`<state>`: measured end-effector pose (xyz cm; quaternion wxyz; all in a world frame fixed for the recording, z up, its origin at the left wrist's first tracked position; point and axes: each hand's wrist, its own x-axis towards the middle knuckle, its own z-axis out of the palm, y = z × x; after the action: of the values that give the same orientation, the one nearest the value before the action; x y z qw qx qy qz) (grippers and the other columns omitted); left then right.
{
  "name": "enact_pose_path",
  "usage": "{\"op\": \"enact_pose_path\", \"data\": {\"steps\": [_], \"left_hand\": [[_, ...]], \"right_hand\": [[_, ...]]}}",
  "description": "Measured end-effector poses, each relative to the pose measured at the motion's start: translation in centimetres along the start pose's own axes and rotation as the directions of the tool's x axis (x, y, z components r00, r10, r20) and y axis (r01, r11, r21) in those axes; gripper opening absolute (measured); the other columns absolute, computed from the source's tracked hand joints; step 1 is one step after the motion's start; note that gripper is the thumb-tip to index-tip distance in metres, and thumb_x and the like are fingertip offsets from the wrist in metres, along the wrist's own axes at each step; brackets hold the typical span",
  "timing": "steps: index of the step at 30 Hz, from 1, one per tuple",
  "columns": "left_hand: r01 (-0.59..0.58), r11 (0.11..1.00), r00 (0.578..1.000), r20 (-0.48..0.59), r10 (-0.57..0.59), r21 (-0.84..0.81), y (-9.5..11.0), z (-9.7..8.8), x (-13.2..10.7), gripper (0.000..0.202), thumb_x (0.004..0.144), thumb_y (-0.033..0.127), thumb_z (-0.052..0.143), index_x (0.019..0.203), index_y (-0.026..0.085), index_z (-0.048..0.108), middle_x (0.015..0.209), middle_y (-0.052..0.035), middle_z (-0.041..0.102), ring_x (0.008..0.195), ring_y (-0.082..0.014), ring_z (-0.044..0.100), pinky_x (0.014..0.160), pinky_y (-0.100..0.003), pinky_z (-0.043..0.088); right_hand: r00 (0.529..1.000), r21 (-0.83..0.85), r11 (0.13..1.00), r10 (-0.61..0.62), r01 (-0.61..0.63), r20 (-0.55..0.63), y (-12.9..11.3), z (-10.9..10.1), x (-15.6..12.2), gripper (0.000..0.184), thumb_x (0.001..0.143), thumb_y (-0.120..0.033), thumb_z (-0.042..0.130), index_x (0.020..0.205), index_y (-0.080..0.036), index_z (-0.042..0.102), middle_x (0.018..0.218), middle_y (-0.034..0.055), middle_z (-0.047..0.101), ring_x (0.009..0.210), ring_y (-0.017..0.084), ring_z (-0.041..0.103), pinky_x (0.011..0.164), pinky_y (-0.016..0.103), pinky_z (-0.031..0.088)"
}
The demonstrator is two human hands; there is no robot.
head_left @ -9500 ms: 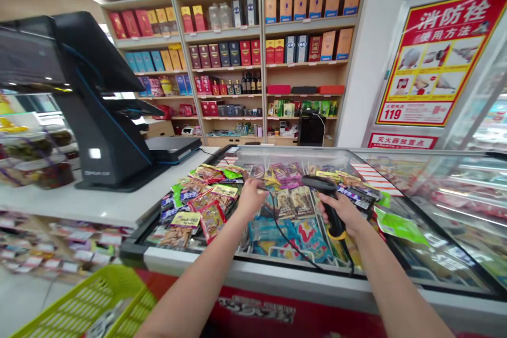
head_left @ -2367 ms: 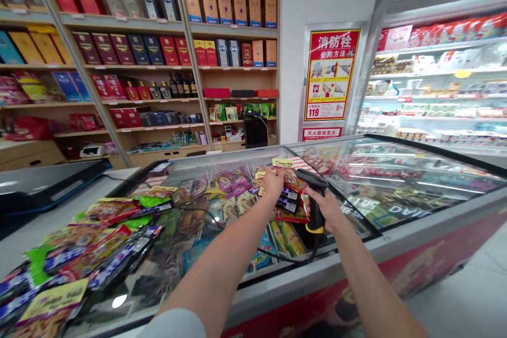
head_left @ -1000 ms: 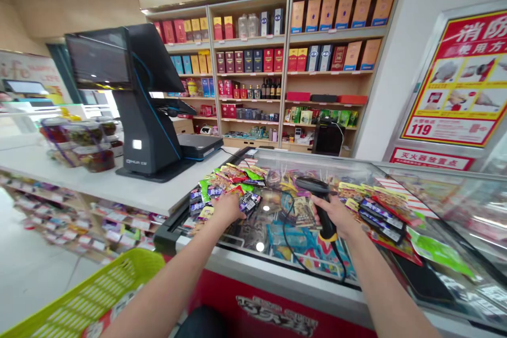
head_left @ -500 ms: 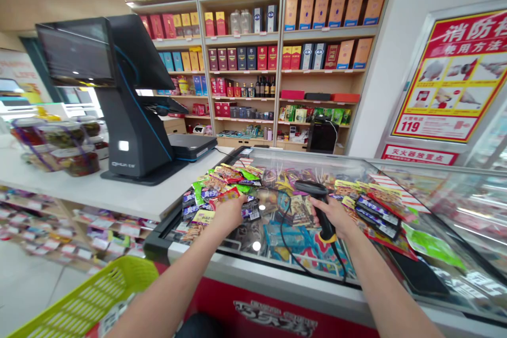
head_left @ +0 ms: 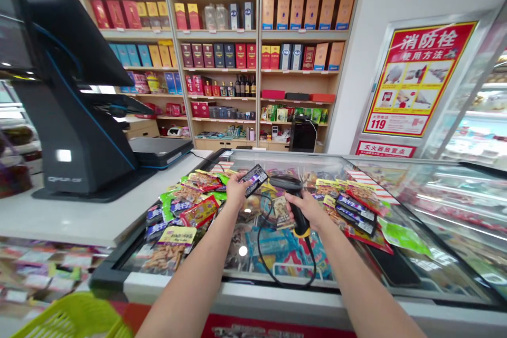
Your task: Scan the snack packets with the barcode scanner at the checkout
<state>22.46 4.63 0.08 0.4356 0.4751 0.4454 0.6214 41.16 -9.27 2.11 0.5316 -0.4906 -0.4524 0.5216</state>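
My left hand (head_left: 236,193) is raised over the glass lid of a chest freezer (head_left: 285,161) and shut on a dark blue snack packet (head_left: 254,179). My right hand (head_left: 307,209) grips a black handheld barcode scanner (head_left: 298,206) with a yellow collar, its head pointing toward the packet and a short way from it. The scanner's black cable (head_left: 277,274) loops down across the lid. Piles of snack packets (head_left: 190,206) lie on the glass to the left of my hands, and more (head_left: 356,211) lie to the right.
A black point-of-sale terminal (head_left: 75,111) stands on a white counter (head_left: 63,216) at left. Wooden shelves of boxed liquor (head_left: 217,58) fill the back wall. A refrigerated display case (head_left: 475,132) stands at right, and a yellow-green basket (head_left: 75,317) sits at bottom left.
My left hand has lifted from the pile, now holding the dark packet up near the scanner. The right hand and scanner have shifted left, and the view has turned left.
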Motion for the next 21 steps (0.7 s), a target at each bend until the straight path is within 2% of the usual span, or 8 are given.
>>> {"op": "enact_pose_path", "data": {"steps": [3, 7, 10, 13, 17, 21], "left_hand": [[-0.048, 0.996, 0.998, -0.038, 0.05, 0.074, -1.7, -0.3, 0.7, 0.035, 0.046, 0.03, 0.082, 0.073, 0.016, 0.065, 0.062, 0.0036, 0.061, 0.058, -0.0133, 0.057, 0.061, -0.027, 0.049], [-0.129, 0.986, 0.99, -0.047, 0.135, 0.102, -2.8, -1.4, 1.3, 0.024, 0.058, 0.033, 0.074, 0.075, 0.017, 0.068, 0.069, 0.0001, 0.066, 0.068, -0.0165, 0.062, 0.07, -0.029, 0.051], [-0.175, 0.969, 0.98, -0.063, 0.188, 0.175, -2.6, -1.5, 1.3, 0.021, 0.063, 0.033, 0.071, 0.077, 0.017, 0.07, 0.075, -0.0026, 0.07, 0.075, -0.0188, 0.064, 0.077, -0.032, 0.051], [-0.201, 0.943, 0.974, -0.045, 0.22, 0.265, -2.1, -1.3, 1.1, 0.02, 0.065, 0.032, 0.069, 0.078, 0.017, 0.07, 0.076, -0.0036, 0.07, 0.075, -0.0193, 0.064, 0.078, -0.032, 0.051], [-0.207, 0.924, 0.974, -0.019, 0.225, 0.321, -1.6, -1.2, 0.8, 0.018, 0.067, 0.032, 0.067, 0.078, 0.017, 0.069, 0.077, -0.0037, 0.07, 0.076, -0.0193, 0.065, 0.078, -0.031, 0.05], [-0.2, 0.916, 0.977, -0.004, 0.214, 0.347, -1.3, -1.2, 0.7, 0.016, 0.068, 0.03, 0.066, 0.077, 0.018, 0.068, 0.077, -0.0031, 0.07, 0.079, -0.0197, 0.065, 0.081, -0.031, 0.05]], "right_hand": [[1.0, -0.017, 1.0, -0.005, 0.005, 0.012, 1.1, -0.6, -0.1, 0.044, 0.064, -0.055, 0.078, 0.071, -0.019, 0.053, 0.052, -0.005, 0.056, 0.041, 0.01, 0.052, 0.042, 0.023, 0.046], [1.0, -0.074, 0.997, 0.021, -0.02, 0.01, 2.2, -0.7, -0.3, 0.042, 0.067, -0.054, 0.078, 0.076, -0.02, 0.055, 0.055, -0.0048, 0.058, 0.042, 0.011, 0.053, 0.042, 0.024, 0.046], [0.999, -0.125, 0.992, 0.028, -0.024, 0.032, 2.3, -0.3, -0.4, 0.041, 0.067, -0.053, 0.078, 0.072, -0.02, 0.053, 0.054, -0.0046, 0.057, 0.041, 0.01, 0.053, 0.041, 0.024, 0.046], [1.0, -0.147, 0.989, 0.017, -0.015, 0.012, 2.3, -0.1, -0.3, 0.042, 0.067, -0.054, 0.077, 0.07, -0.02, 0.053, 0.054, -0.0043, 0.057, 0.041, 0.01, 0.053, 0.041, 0.023, 0.046], [1.0, -0.167, 0.986, 0.008, -0.011, -0.018, 2.7, -0.5, -0.1, 0.041, 0.07, -0.055, 0.074, 0.065, -0.019, 0.053, 0.049, -0.0038, 0.055, 0.038, 0.01, 0.05, 0.04, 0.023, 0.044], [1.0, -0.173, 0.985, 0.014, -0.013, 0.0, 2.6, -0.4, -0.2, 0.038, 0.071, -0.051, 0.074, 0.065, -0.02, 0.054, 0.048, -0.0034, 0.055, 0.039, 0.011, 0.051, 0.041, 0.023, 0.045]]}}
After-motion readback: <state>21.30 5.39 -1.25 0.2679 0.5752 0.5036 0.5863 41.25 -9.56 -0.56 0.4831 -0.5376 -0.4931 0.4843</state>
